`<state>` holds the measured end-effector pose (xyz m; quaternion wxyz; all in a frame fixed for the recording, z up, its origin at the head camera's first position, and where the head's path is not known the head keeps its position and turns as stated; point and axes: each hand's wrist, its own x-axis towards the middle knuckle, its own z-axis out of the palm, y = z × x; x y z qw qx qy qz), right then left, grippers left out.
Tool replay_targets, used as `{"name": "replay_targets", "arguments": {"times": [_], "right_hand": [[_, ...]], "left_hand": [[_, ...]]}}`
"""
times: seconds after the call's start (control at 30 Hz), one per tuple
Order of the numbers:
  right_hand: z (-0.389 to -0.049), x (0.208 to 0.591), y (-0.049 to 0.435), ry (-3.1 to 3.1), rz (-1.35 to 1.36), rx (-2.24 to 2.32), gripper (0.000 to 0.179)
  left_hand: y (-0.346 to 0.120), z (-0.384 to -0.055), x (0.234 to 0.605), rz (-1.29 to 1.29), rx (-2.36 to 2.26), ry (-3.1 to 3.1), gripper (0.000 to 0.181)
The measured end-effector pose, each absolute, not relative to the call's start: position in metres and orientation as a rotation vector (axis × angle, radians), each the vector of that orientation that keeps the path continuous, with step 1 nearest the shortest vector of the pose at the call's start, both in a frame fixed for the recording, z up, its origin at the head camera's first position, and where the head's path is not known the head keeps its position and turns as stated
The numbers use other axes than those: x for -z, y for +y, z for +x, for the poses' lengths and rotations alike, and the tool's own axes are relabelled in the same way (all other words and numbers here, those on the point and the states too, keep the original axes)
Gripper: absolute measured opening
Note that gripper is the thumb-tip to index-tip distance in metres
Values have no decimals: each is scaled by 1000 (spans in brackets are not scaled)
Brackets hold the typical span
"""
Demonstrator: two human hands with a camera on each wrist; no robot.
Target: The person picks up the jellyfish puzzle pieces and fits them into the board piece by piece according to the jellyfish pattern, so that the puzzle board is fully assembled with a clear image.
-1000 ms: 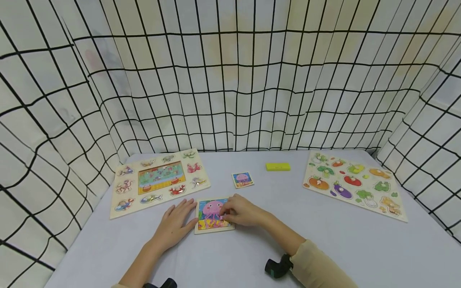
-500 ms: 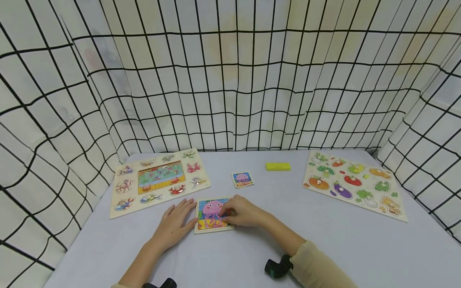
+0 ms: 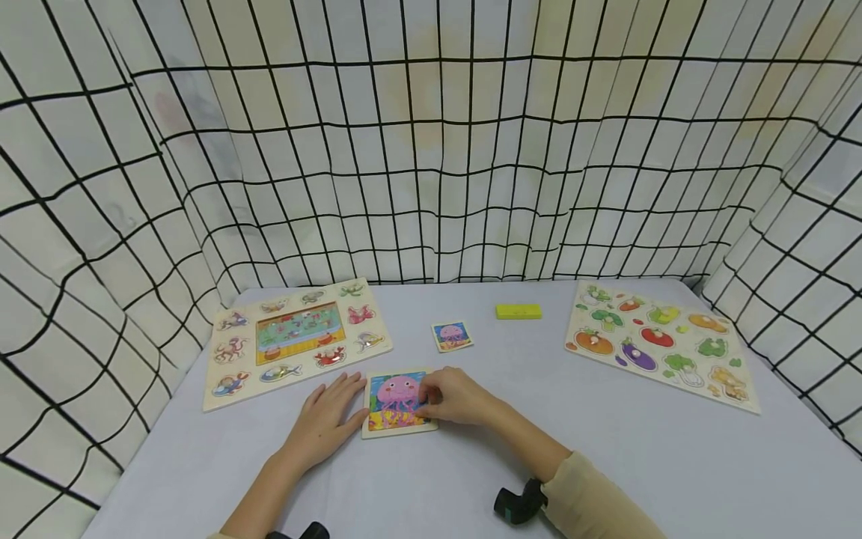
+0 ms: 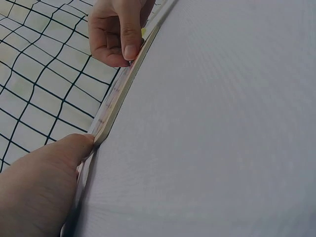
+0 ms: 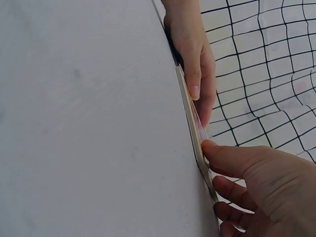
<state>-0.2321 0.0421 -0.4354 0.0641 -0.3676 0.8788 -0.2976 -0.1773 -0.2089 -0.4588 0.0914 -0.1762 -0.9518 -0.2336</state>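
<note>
A small square jellyfish jigsaw puzzle in a pale wooden frame lies on the table between my hands. My left hand rests flat beside it, thumb at the frame's left edge, as the left wrist view also shows. Over the right side of the puzzle, my right hand has its fingers bent, thumb tip and index fingertip down on the picture. In the right wrist view, its thumb touches the puzzle near the frame's edge. I cannot tell whether these fingertips pinch a piece.
Beyond the puzzle lies a small matching jellyfish card, with a yellow block farther back. A sea-animal board is at left, a vegetable board at right. Black netting over white cloth encloses the table's back and sides.
My right index finger has shifted slightly to the right across the puzzle, uncovering more of the jellyfish. The left hand and the other things have stayed in place.
</note>
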Motion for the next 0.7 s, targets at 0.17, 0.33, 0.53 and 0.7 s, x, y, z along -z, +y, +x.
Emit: {"name": "replay_targets", "arguments": {"times": [0.17, 0.33, 0.53, 0.7], "right_hand": [[-232, 436, 43, 2644, -1101, 897, 15], [-230, 434, 45, 2656, -1128, 865, 11], [-227, 430, 57, 2701, -1177, 770, 7], [-232, 424, 81, 2813, -1121, 691, 10]], "left_hand": [[-207, -176, 459, -523, 700, -2829, 53], [-208, -178, 458, -538, 707, -2821, 51], [-215, -179, 455, -545, 734, -2853, 50], [-222, -178, 450, -521, 812, -2922, 51]]}}
